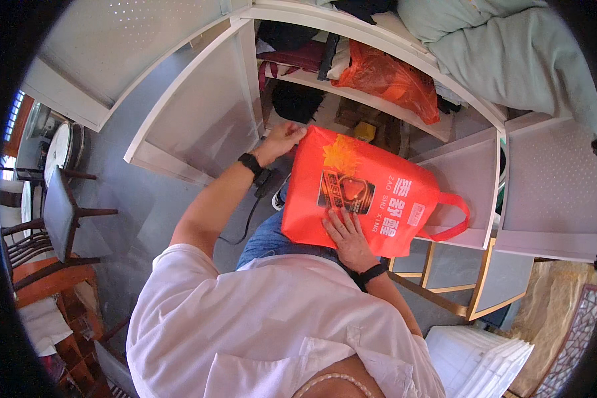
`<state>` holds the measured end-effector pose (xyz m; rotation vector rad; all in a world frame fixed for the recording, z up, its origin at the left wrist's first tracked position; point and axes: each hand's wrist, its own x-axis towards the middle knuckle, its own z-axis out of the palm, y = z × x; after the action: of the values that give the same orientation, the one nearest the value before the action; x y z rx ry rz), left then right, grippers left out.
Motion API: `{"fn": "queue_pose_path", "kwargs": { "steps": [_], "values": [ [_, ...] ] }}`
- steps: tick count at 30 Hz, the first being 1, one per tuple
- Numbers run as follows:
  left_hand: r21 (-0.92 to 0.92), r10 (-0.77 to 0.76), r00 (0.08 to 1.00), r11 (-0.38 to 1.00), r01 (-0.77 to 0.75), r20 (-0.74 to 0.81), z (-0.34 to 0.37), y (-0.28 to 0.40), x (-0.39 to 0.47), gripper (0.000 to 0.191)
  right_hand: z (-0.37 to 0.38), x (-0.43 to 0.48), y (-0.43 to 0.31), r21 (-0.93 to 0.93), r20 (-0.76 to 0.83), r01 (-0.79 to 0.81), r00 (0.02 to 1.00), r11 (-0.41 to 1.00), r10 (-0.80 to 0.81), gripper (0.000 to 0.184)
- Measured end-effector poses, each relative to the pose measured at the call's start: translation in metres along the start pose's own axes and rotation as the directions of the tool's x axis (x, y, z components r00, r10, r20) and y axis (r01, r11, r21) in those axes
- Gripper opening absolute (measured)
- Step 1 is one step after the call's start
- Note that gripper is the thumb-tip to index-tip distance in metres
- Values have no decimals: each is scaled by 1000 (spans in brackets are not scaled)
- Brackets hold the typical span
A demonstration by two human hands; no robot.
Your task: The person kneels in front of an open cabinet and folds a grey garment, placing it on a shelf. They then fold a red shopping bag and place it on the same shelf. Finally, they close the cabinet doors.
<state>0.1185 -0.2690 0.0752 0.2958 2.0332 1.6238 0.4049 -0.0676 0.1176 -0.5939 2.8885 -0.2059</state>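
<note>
A red non-woven tote bag (363, 194) with printed writing and a pictured can lies tilted before me, partly over my jeans. My left hand (282, 142) pinches the bag's far left corner between thumb and fingers. Flat on the printed face, near the edge closest to me, rests my right hand (347, 236), its fingers a little apart. The red carrying handle (460, 214) loops out at the bag's right end, with no hand on it. What the bag holds is hidden.
Beyond the bag, a white cabinet stands open, its left door (194, 109) swung outward. An orange plastic bag (393, 79) sits on its shelf (378, 104); below are a black item (298, 102) and a yellow box (364, 132). A black cable (251, 219) crosses the floor. A chair (59, 214) stands left.
</note>
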Motion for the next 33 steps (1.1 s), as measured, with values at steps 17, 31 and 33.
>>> {"fn": "queue_pose_path", "kwargs": {
  "steps": [17, 31, 33],
  "values": [
    [313, 819, 555, 494, -811, 144, 44, 230, -92, 26, -135, -31, 3, -66, -718, -143, 694, 987, 53, 65],
    [358, 743, 14, -306, -882, 669, 115, 206, -124, 19, -138, -35, -10, 366, -824, -329, 320, 871, 467, 19],
    [355, 747, 24, -287, -890, 664, 116, 200, -125, 20, -134, -37, -8, 294, -837, -341, 359, 893, 412, 16]
  ]
}}
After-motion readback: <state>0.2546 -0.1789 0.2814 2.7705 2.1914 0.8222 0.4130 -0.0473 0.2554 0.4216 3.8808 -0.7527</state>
